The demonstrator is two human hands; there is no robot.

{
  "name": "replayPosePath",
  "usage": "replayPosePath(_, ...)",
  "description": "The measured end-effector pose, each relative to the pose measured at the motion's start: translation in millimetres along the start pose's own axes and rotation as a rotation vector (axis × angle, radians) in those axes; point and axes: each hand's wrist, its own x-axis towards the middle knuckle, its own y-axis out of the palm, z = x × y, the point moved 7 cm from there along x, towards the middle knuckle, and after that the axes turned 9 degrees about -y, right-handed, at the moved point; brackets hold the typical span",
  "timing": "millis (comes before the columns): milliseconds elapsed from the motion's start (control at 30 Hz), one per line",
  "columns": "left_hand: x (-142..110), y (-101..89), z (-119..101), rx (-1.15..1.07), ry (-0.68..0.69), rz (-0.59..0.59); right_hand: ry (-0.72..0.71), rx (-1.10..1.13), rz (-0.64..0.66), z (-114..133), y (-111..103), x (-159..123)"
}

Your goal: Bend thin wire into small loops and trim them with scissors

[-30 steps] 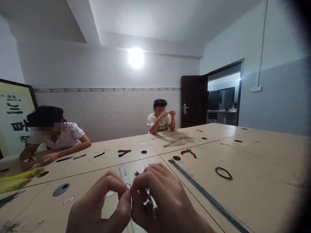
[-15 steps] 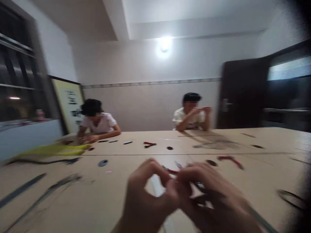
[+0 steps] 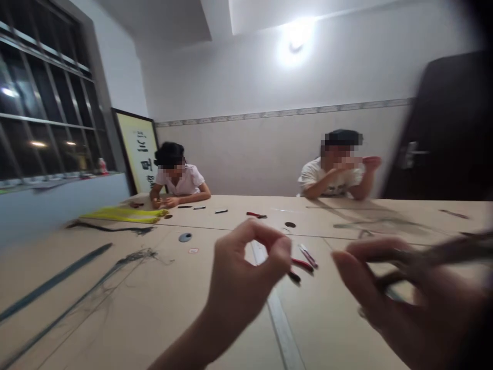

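Note:
My left hand (image 3: 250, 262) hangs above the table, its thumb and forefinger curled close together. Anything between them is too small to see. My right hand (image 3: 400, 293) is blurred at the right edge and grips a long dark tool (image 3: 435, 254), probably pliers. Between my hands and below them, red-handled pliers (image 3: 302, 264) lie on the beige table (image 3: 231, 329), next to a metal ruler (image 3: 275, 306). Neither hand touches them.
Long blue-grey wire bundles (image 3: 54, 280) and loose strands (image 3: 115, 267) lie to the left, beside a yellow cloth (image 3: 123, 215). Two co-workers (image 3: 181, 182) (image 3: 331, 182) sit across the table, among small tools and more red pliers (image 3: 256, 215). A dark door (image 3: 442, 139) stands at right.
The view has swung left, bringing the window into sight. My hands, close together before, have drawn apart, and the tool in my right hand has moved right.

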Motion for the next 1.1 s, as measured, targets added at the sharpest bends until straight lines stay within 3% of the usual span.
replayPosePath(100,3,-5.2,-2,0.086,0.056,-0.030,-0.010,-0.093,0.025,8,-3,8)
replayPosePath(267,1,-5.5,-7,0.133,0.128,-0.027,0.125,0.177,0.115,12,6,8)
replayPosePath(467,-2,1.4,-13,0.241,0.196,0.009,0.061,0.255,0.055,19,2,11)
replayPosePath(733,-7,11.6,-10,0.307,0.179,0.125,0.099,0.345,0.054,14,2,16)
replayPosePath(1100,-10,22.5,1,0.362,0.087,0.286,0.255,0.483,0.264,7,15,14)
